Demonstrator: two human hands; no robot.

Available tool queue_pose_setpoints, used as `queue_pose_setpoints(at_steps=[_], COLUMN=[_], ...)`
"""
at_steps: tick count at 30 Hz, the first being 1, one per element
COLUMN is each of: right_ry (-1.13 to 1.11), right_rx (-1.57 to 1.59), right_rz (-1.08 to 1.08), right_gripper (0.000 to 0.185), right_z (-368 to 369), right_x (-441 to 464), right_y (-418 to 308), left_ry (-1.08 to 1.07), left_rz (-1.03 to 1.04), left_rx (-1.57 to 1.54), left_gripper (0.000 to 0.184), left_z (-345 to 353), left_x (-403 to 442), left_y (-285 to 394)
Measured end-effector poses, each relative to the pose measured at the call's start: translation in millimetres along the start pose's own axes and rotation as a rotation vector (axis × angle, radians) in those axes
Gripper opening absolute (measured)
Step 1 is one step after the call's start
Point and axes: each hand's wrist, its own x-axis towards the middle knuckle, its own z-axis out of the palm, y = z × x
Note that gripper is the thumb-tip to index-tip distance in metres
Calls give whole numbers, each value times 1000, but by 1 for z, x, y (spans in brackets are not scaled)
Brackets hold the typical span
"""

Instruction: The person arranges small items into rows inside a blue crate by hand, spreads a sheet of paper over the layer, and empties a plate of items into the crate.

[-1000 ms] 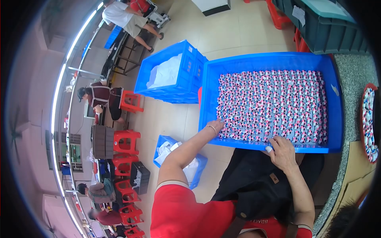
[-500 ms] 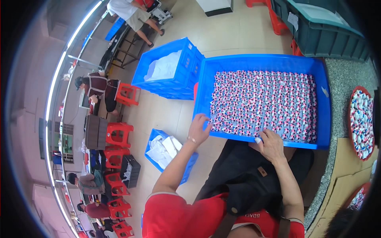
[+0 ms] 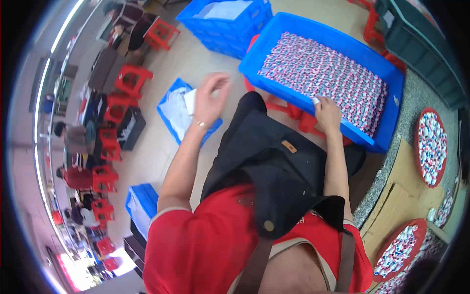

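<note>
A large blue bin (image 3: pixel 289 93) holds rows of small white, pink and blue pieces (image 3: pixel 323 73) that cover its bottom. My right hand (image 3: pixel 327 115) is closed over the near rim of this bin, and a white covering shows at a fingertip. What its fingers touch inside the rim is hidden. My left hand (image 3: pixel 211 98) is raised left of the bin, blurred, with bent fingers and a gap at the thumb. Nothing shows in it. Beneath and beside it, a smaller blue bin (image 3: pixel 169 125) with white sheets (image 3: pixel 177 109) stands on the floor.
Stacked blue crates (image 3: pixel 230 36) stand beyond the left hand. On the right, a speckled counter (image 3: pixel 409 95) carries cardboard (image 3: pixel 391 196) and red trays (image 3: pixel 417 147) of small pieces. A dark green crate (image 3: pixel 416 54) is at the upper right. People sit near red stools (image 3: pixel 132 81) at left.
My left hand has moved away from the large bin's corner, out to the left. The view has turned, showing more of the counter trays. My right hand stays at the bin's near rim.
</note>
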Motion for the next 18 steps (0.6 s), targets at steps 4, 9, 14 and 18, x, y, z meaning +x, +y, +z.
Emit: queue_pose_setpoints(at_steps=[4,9,14,18], right_ry=[-67,-330,-467,-518], right_rx=[-116,-200,-161,-113], right_rz=[27,123,158,197], right_gripper=[29,42,50,48], right_z=[6,6,4,0], right_x=[0,9,14,18], right_y=[-1,6,13,9], left_ry=[-314,-214,355,423], left_rz=[134,-173,-952,-1330], left_rx=[-191,-283,-208,-323], left_gripper=[12,12,30,31], left_z=[29,4,-22,-19], left_x=[-29,-71,-152,-213], left_y=[-41,-117,-302,-399])
